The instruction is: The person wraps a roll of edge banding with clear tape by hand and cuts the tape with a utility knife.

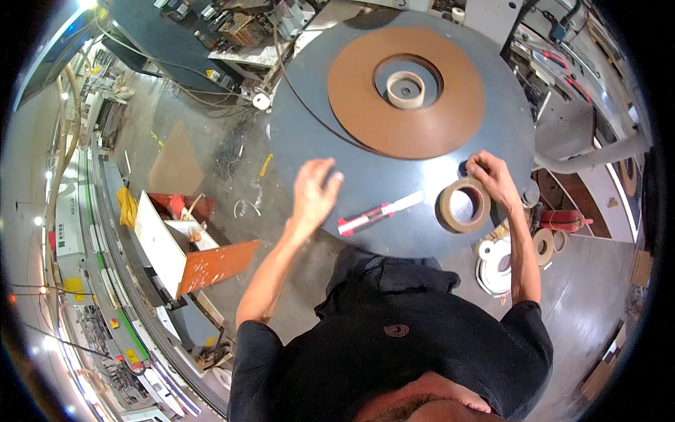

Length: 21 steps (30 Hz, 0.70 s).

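My left hand (315,193) is raised at the left edge of a round grey turntable (302,112), thumb and fingers apart and nothing between them. On the right, my right hand (492,177) has its fingers curled together just above a roll of tan tape (445,205); a small dark thing shows beside the fingertips, and I cannot make out what they pinch. Between the hands lies a red and white utility knife (380,212) with its long blade pointing right. Farther back, a wide flat coil of brown edge banding (450,105) rests on the turntable.
A pale tape ring (406,90) sits inside the coil. Brown banding runs off toward the machine (246,32) at upper left. Left on the floor stands an open wooden box (165,250). White coils (496,267) lie at right, below a grey pipe (590,163).
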{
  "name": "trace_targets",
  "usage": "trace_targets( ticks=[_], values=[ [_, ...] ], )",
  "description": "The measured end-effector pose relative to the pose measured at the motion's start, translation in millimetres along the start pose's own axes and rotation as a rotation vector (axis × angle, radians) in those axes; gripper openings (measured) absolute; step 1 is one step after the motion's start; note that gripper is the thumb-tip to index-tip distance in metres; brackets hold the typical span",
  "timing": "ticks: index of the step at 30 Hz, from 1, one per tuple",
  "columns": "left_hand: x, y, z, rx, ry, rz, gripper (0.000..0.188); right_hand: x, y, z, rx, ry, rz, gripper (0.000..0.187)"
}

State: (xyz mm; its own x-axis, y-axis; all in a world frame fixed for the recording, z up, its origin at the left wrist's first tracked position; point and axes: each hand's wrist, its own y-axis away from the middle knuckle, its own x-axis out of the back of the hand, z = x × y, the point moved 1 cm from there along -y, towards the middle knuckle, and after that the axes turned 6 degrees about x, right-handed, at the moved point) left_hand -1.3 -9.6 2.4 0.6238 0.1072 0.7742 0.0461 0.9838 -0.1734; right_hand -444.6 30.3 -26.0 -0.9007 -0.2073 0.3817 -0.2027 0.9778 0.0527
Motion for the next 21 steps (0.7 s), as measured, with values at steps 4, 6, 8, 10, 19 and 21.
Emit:
trace_targets(
  ticks=[4,6,8,10,19,21],
  values=[
    [20.8,-143.6,-29.2,0.055,-0.001,0.096,0.04,34.3,-21.6,-22.4,0.049,0.097,0.277,0.057],
    [23.6,-214.8,-51.4,0.017,-0.092,0.148,0.043,52.9,-25.9,-19.5,-0.039,0.146,0.44,0.055],
    [11.8,-267.3,-69.4,0.094,-0.16,0.109,0.047,65.3,-21.5,-26.7,-0.142,0.218,0.517,0.044],
    [-3.5,-329.6,-86.4,0.23,-0.177,0.055,0.052,59.0,-29.3,-31.3,-0.15,0.26,0.555,0.039],
    [-93.9,-450.6,-91.0,0.349,-0.01,0.022,0.03,15.3,-64.5,-74.4,-0.214,0.408,0.565,0.033],
    [-113.5,-457.3,-69.1,0.274,-0.001,0.006,0.024,15.4,-81.1,-75.6,-0.205,0.387,0.56,0.032]
  ],
)
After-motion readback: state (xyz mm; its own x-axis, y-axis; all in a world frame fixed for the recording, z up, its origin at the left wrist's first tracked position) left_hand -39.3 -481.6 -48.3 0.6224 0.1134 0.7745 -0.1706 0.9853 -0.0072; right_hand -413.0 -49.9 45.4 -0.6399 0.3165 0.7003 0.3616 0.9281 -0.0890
